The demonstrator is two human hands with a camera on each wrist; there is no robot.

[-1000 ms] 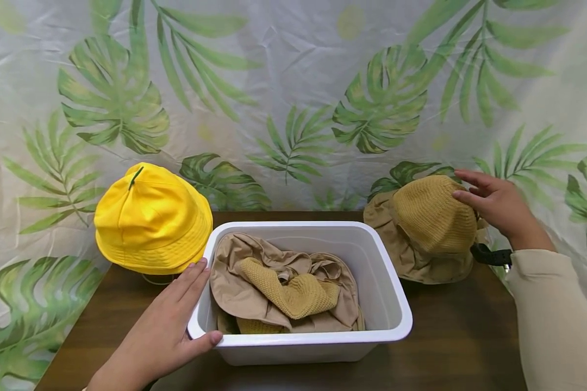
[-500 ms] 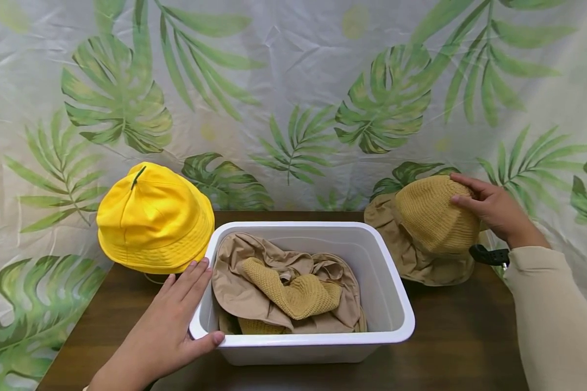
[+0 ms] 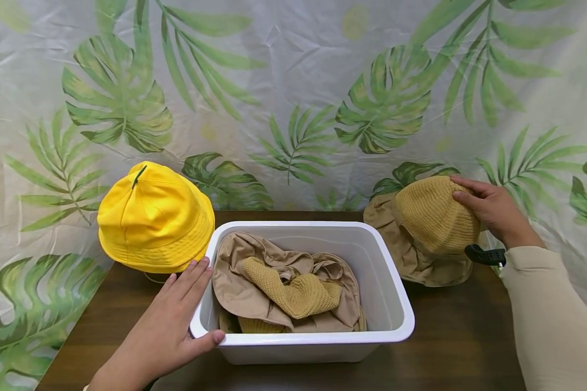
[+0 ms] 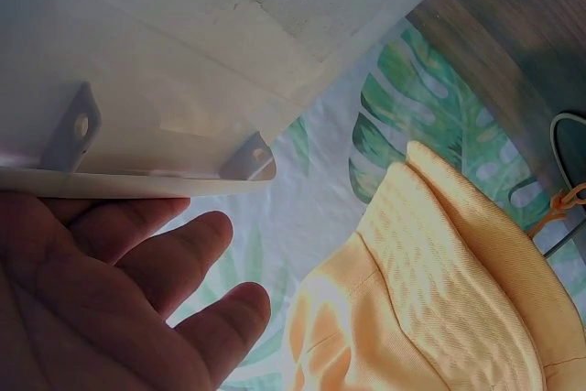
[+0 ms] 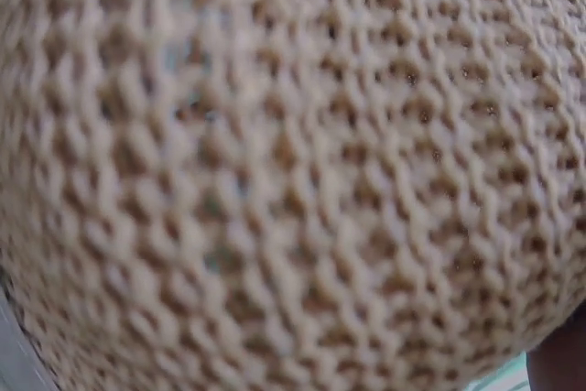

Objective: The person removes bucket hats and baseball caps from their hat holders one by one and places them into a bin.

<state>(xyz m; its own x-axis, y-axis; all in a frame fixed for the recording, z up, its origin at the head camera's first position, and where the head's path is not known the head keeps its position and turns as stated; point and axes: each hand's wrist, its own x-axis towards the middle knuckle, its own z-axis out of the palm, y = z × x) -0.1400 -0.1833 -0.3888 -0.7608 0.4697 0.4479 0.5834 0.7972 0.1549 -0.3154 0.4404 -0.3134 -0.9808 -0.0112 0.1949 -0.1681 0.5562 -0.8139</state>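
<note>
The rim [image 4: 137,184] of a pale bin [image 4: 183,61] is touched by the left hand [image 4: 110,286], whose fingers are partly spread. Two tabs [image 4: 75,130], each pierced by a hole, are set beside the rim. Beyond the fingertips, a yellow-orange hat [image 4: 412,299] is seen, backed by leaf-printed cloth [image 4: 316,176]. At the right edge, an orange cord [image 4: 554,211] is tied to thin wire [image 4: 556,146].

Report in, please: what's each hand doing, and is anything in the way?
Left hand: resting on white bin. Right hand: gripping tan knit hat near its top. Hat: crown up, right of bin. No obstruction seen above.
</note>
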